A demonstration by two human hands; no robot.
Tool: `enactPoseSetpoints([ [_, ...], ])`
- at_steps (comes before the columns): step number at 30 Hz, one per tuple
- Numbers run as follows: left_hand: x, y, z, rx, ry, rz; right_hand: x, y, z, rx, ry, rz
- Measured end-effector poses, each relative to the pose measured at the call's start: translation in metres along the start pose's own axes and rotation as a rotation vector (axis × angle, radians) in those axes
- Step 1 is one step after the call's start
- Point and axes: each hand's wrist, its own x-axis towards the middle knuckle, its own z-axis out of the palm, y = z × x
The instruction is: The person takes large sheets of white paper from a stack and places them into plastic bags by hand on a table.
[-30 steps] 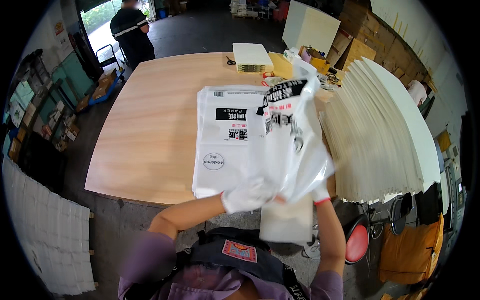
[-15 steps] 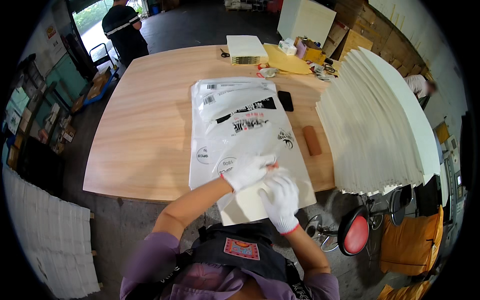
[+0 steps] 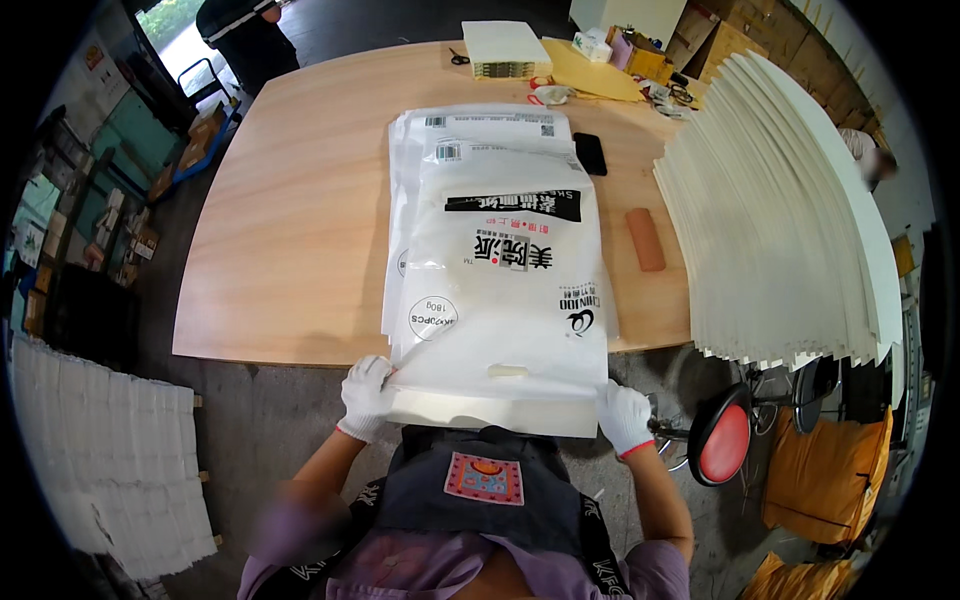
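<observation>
In front of me a printed white plastic bag (image 3: 480, 320) lies over a stack of similar bags (image 3: 398, 160), its mouth toward my body. A stack of cream paper sheets (image 3: 490, 412) sits partly inside it, and the sheets' near edge sticks out past the table. My left hand (image 3: 367, 398), in a white knit glove, is closed at the left corner of the bag's mouth. At the right corner, my gloved right hand (image 3: 625, 415) is closed on the bag's edge. The fingertips of both hands are partly hidden. An oval handle hole shows near the mouth.
Right of the bags lie a black phone (image 3: 590, 154) and a brown block (image 3: 645, 240). A tall fanned stack of paper (image 3: 780, 220) fills the table's right side. Scissors (image 3: 459, 58) and a paper pile (image 3: 500, 45) are at the far edge. A red stool (image 3: 722, 443) stands right.
Both hands have moved from the middle of the bag out to its two near corners. The bag now lies smoother and covers more of the paper sheets.
</observation>
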Motion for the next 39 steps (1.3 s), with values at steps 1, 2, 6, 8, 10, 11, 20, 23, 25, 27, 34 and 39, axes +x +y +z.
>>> enactPoseSetpoints([
  [1,-0.004,0.003,-0.01,-0.024,-0.012,-0.04,-0.007,-0.001,-0.016,-0.026,-0.073,-0.093],
  [2,-0.013,0.008,-0.02,-0.082,-0.031,-0.067,-0.014,-0.002,-0.033,-0.055,-0.143,-0.189],
  [6,-0.073,0.023,-0.044,-0.516,-0.199,-0.366,-0.05,-0.022,-0.077,-0.163,-0.623,-0.395],
  [8,-0.109,0.004,-0.028,-0.692,-0.37,-0.617,-0.051,-0.028,-0.075,-0.071,-0.738,-0.401],
  [10,-0.085,0.006,-0.049,-0.659,-0.655,-0.677,-0.038,-0.025,-0.077,0.181,-0.866,-0.374],
  [11,-0.077,-0.005,-0.045,-0.751,-0.739,-0.708,-0.025,-0.014,-0.079,0.398,-0.932,-0.33],
  [20,-0.031,-0.008,0.013,-0.529,-0.809,-0.658,0.002,0.029,0.08,1.564,-0.657,0.431],
  [23,-0.009,0.014,-0.035,-0.528,-0.666,-0.523,0.0,0.01,0.064,1.803,-0.736,0.498],
  [25,0.015,0.01,-0.056,-0.6,-0.567,-0.375,-0.002,0.003,0.066,1.733,-0.803,0.446],
  [27,0.04,0.034,-0.075,-0.339,-0.283,-0.223,0.0,-0.014,0.06,1.687,-0.876,0.45],
  [34,0.054,0.037,-0.18,-0.282,0.335,0.17,0.059,-0.1,0.056,1.875,-0.893,0.095],
  [39,0.016,-0.045,-0.22,-0.56,0.856,-0.122,0.155,-0.238,0.039,1.764,-1.018,-0.132],
])
